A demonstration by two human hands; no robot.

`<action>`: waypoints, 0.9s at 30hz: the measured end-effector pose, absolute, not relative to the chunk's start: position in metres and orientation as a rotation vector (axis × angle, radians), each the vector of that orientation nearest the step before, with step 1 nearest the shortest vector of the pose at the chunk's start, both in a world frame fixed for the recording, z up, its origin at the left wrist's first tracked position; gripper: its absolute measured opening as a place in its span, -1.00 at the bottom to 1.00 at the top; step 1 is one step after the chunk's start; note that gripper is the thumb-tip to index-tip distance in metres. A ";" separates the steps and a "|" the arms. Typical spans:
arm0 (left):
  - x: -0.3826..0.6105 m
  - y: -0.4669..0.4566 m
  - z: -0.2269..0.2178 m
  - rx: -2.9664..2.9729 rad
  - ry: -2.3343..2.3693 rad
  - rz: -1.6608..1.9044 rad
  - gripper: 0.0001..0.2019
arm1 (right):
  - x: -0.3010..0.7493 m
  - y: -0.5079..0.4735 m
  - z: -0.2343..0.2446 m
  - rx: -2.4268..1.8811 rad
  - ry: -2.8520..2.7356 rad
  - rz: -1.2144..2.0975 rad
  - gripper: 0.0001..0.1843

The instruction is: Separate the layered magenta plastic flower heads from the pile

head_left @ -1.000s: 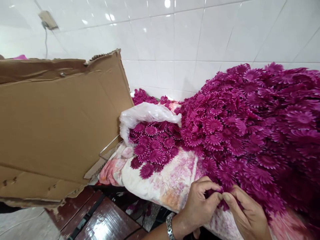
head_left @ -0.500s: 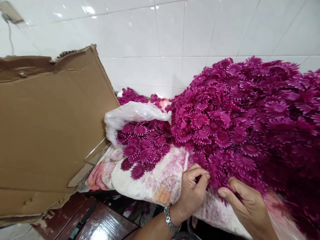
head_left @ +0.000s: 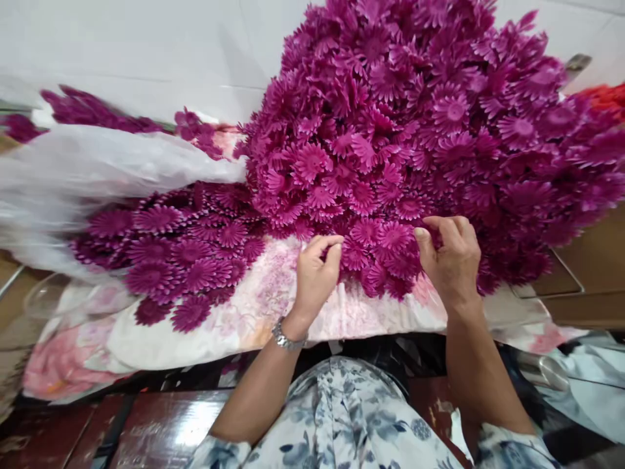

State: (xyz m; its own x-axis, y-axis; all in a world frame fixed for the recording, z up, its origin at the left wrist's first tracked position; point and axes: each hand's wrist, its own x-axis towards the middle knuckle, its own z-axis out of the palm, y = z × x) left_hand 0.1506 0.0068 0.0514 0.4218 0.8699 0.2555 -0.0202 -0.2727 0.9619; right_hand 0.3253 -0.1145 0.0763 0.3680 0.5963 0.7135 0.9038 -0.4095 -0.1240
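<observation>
A big heap of magenta artificial daisy flowers (head_left: 405, 130) rises against the white wall on a floral cloth (head_left: 273, 306). My left hand (head_left: 315, 277), with a metal watch on the wrist, is at the heap's lower edge, thumb and forefinger pinched together beside a flower. My right hand (head_left: 452, 257) rests on the heap's lower edge a little to the right, fingers curled into the flowers. A smaller spread of the same flowers (head_left: 180, 254) lies to the left, spilling from a clear plastic bag (head_left: 97, 169).
The white tiled wall (head_left: 146, 52) stands behind the heap. A dark red surface (head_left: 161, 430) runs below the cloth. Cardboard with a wire edge (head_left: 586, 260) shows at right, and something red (head_left: 610, 98) at the far right.
The view has swung right and down, so the cardboard box at left is out of frame. Both hands have moved apart and up along the heap's lower edge.
</observation>
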 end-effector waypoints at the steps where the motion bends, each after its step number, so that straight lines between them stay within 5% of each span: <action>1: 0.144 0.007 0.049 1.520 0.779 1.074 -0.84 | 0.319 -0.118 0.076 -2.084 -1.307 -0.777 -0.73; 6: 0.118 -0.006 0.044 1.070 0.790 1.082 -0.67 | 0.268 -0.126 0.072 -1.816 -1.510 -0.412 -0.89; 13: 0.112 -0.031 0.044 0.850 0.771 0.926 -0.70 | 0.220 -0.120 0.058 -1.646 -1.579 -0.125 -0.91; 19: 0.101 -0.043 0.042 0.756 0.736 0.843 -0.66 | 0.216 -0.123 0.053 -1.708 -1.436 0.106 -0.68; 27: 0.093 -0.051 0.035 0.640 0.667 0.671 -0.69 | 0.211 -0.125 0.050 -1.645 -1.445 0.089 -0.99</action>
State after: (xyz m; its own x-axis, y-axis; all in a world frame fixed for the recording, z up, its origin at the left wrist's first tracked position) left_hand 0.0928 -0.0509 0.0351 0.5991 0.7257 -0.3384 -0.3432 0.6146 0.7103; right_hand 0.2107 -0.1254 0.0496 0.3100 0.8159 0.4880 0.7498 0.1057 -0.6531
